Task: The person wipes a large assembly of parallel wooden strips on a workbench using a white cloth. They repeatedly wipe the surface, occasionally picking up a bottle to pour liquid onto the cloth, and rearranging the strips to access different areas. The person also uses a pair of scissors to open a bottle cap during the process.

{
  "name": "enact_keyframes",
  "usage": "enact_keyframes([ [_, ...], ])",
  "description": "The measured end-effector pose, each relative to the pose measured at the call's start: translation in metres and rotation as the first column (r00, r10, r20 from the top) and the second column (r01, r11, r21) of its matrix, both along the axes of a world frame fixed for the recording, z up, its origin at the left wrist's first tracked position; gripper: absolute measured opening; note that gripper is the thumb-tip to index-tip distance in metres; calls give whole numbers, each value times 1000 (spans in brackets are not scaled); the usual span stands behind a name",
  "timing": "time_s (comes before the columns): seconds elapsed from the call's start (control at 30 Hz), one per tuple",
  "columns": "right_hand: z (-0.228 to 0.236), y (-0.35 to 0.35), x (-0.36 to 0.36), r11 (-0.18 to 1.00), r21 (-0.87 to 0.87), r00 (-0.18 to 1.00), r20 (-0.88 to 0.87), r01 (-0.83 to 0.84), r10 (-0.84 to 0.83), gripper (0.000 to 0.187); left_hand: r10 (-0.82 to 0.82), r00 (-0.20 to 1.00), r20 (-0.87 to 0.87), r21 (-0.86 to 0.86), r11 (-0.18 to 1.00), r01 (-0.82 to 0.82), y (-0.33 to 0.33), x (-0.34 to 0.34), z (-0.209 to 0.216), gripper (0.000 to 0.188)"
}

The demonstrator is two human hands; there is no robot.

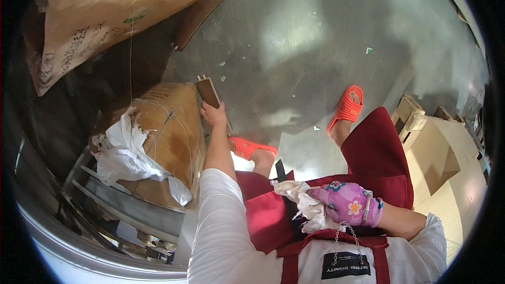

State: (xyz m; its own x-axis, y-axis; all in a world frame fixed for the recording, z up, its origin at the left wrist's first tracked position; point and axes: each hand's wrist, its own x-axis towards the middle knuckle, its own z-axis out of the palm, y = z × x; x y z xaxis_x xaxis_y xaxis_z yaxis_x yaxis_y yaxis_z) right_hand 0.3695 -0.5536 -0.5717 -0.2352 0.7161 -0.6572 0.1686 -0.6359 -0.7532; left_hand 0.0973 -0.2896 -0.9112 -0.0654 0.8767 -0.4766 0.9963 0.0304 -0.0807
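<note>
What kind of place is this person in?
Probably a woodworking or furniture workshop, though a storeroom is possible. The left hand grips a brown wooden piece with pegs, a similar pegged board lies on the grey floor, and small scraps are scattered about.

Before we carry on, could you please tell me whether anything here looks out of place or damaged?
A brown wooden piece with pegs lies loose on the floor, and small pale scraps litter it, perhaps dropped. Beside the left hand, the cardboard box looks creased, with crumpled white material draped untidily over it.
</note>
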Motion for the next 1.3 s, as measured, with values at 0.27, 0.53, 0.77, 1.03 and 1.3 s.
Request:
enact_keyframes([
  [0.27,0,16,16,1000,-10,998,-60,3,-4,50,-319,825,467,263,941,215,70,124,30,63],
  [0.53,-7,11,23,998,55,990,137,-31,23,42,-586,805,91,85,810,580,169,221,24,80],
  [0.77,-8,1,9,979,124,982,79,161,-171,47,-532,837,127,116,846,520,143,204,13,55],
  [1.03,-22,-34,-52,967,-184,981,-118,-175,155,42,616,362,700,-673,738,46,30,190,130,65],
  [1.3,-15,-76,-89,847,-516,956,-290,-124,-37,61,822,221,524,-837,449,313,-49,205,386,63],
])
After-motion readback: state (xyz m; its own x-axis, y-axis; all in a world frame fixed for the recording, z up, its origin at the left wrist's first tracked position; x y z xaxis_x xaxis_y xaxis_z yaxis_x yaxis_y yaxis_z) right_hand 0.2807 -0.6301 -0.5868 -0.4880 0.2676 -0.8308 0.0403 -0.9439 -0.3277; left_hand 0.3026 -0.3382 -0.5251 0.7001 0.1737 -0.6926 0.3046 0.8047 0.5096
